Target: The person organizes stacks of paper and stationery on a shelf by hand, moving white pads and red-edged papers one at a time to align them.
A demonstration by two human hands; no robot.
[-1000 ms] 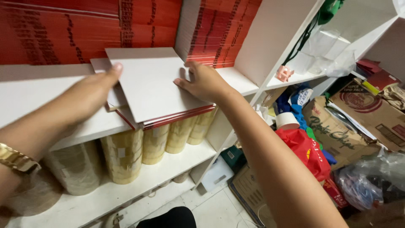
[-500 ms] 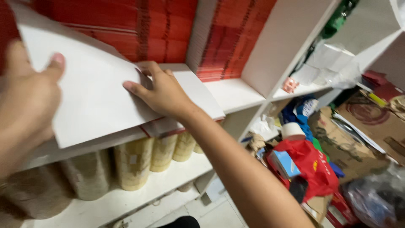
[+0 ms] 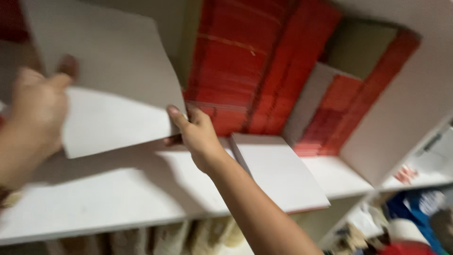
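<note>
- Head view, background: white shelf (image 3: 118, 198) spans the lower frame; red stacks (image 3: 245, 71) of flat cartons stand upright behind it, centre and upper right. Whole frame is motion-blurred.
- Head view, sheet: one grey-white sheet (image 3: 108, 80) is lifted clear of the shelf in the upper left, tilted, its lower right corner near frame centre.
- Head view, left hand (image 3: 37, 108): at the left edge, fingers closed over the sheet's left side, thumb on the near face; a pinching hold, though blur hides detail.
- Head view, right hand (image 3: 196, 134): at frame centre, thumb over the lower right corner, fingers curled behind; pinching the sheet.
- Head view, pile (image 3: 278, 172): further sheets lie flat on the shelf, right of centre, just beside the right wrist, overhanging the front edge.
- Handling note (judgement): thin board of this kind likely bows and creases; holds on opposite edges, kept level, should carry it flat, and the corner should clear the red stacks.
- Lower right: blurred clutter, not identifiable.
</note>
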